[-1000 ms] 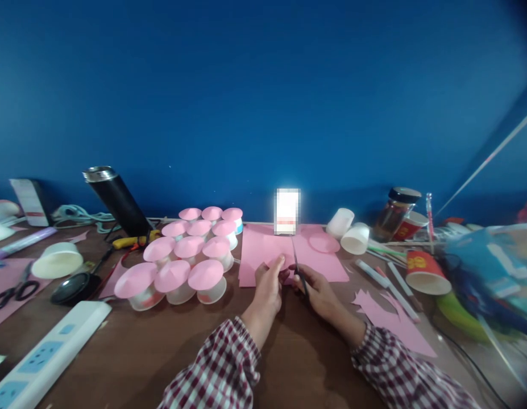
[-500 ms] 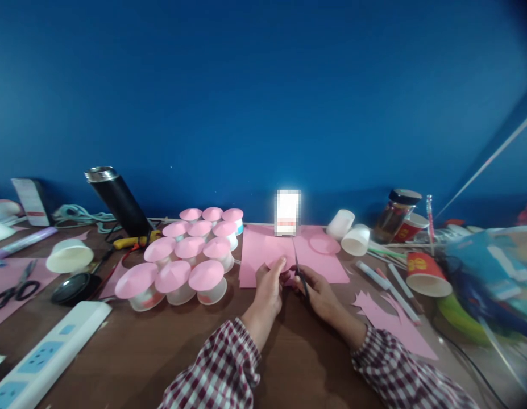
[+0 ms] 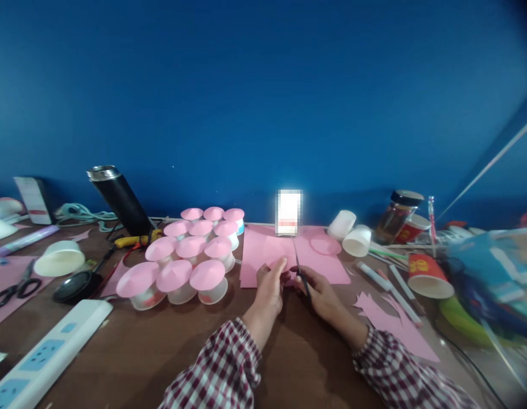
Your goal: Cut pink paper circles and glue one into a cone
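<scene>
Deep blue wall (image 3: pixel 263 102), brown tabletop (image 3: pixel 220 352) below, bright glow before wall

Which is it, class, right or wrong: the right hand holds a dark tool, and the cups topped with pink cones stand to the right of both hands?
Wrong on the side: in the head view, the cups topped with pink cones stand left of both the left hand and the right hand. The right hand does hold a dark tool.

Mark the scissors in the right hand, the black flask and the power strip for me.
Held scissors (image 3: pixel 305 283): head view, dark handle.
Black flask (image 3: pixel 123 204): head view, mid-body.
Power strip (image 3: pixel 45 355): head view, blue socket panel.
</scene>
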Demonstrator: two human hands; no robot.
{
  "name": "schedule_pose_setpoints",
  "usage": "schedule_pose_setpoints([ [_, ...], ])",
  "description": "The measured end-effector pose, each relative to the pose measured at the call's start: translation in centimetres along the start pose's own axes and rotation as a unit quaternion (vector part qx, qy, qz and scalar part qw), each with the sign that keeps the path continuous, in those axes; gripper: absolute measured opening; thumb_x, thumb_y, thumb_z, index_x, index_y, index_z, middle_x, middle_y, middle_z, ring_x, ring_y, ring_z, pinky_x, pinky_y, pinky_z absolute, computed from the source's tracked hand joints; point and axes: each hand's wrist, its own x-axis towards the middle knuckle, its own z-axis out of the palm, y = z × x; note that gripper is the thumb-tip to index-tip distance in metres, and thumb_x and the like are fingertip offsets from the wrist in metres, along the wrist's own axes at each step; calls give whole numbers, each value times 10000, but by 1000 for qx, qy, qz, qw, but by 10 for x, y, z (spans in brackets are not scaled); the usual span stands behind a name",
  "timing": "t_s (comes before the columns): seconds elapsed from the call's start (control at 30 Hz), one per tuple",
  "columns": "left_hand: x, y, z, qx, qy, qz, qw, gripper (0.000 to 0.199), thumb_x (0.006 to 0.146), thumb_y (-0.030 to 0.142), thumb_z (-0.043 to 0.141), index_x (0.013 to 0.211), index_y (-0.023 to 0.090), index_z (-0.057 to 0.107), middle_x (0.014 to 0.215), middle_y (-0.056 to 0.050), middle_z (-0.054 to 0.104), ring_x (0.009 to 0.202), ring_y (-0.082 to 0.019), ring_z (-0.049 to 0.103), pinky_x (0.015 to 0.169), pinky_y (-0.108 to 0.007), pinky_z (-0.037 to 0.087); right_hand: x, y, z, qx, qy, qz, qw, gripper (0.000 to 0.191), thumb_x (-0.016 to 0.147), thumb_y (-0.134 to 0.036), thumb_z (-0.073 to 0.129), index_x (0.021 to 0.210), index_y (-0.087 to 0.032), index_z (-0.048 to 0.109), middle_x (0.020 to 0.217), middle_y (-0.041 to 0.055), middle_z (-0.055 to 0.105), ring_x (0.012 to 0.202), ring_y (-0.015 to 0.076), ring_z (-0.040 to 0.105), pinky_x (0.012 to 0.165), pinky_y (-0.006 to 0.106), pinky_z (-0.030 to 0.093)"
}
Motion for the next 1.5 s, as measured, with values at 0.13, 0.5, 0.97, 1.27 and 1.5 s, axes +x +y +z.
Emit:
schedule_pose_setpoints([
  [0.13, 1, -1, -1, 1, -8, 1, 1000, 335, 591, 314, 797, 725, 148, 539, 608, 18, 589, 512, -115, 587, 504, -234, 463, 0, 0, 0, -2, -2, 3, 1000, 352, 875, -409, 555, 1133, -172, 589, 717, -1, 557, 636, 133, 488, 553, 223, 409],
  [0.5, 0, 1, 0, -5, -4, 1, 1000, 339, 571, 310, 801, 698, 156, 527, 588, 30, 579, 506, -106, 575, 513, -232, 459, 0, -1, -1, -30, 0, 5, 1000, 387, 873, -427, 550, 1155, -166, 595, 718, 12, 561, 631, 149, 495, 555, 242, 419],
  [0.97, -3, 3, 3, 2, 36, -10, 999, 384, 587, 276, 806, 788, 173, 495, 603, 31, 584, 489, -117, 595, 501, -239, 489, -1, -6, 1, -32, -16, -6, 999, 358, 871, -405, 563, 1141, -175, 611, 685, 1, 565, 630, 146, 496, 547, 229, 401],
  [1.27, -2, 0, 2, 14, 27, 1, 1000, 407, 561, 308, 818, 767, 173, 494, 578, 34, 575, 501, -125, 597, 511, -241, 481, -1, -4, 0, -25, -12, -7, 1000, 377, 863, -420, 566, 1134, -159, 606, 672, 2, 539, 615, 139, 481, 523, 224, 403],
  [1.5, 0, -2, 0, 11, 23, -5, 1000, 399, 570, 317, 812, 775, 170, 503, 598, 24, 587, 508, -129, 601, 518, -249, 485, 0, -4, 0, -21, -11, 3, 1000, 373, 861, -421, 569, 1129, -165, 612, 661, 0, 546, 582, 131, 470, 492, 218, 388],
])
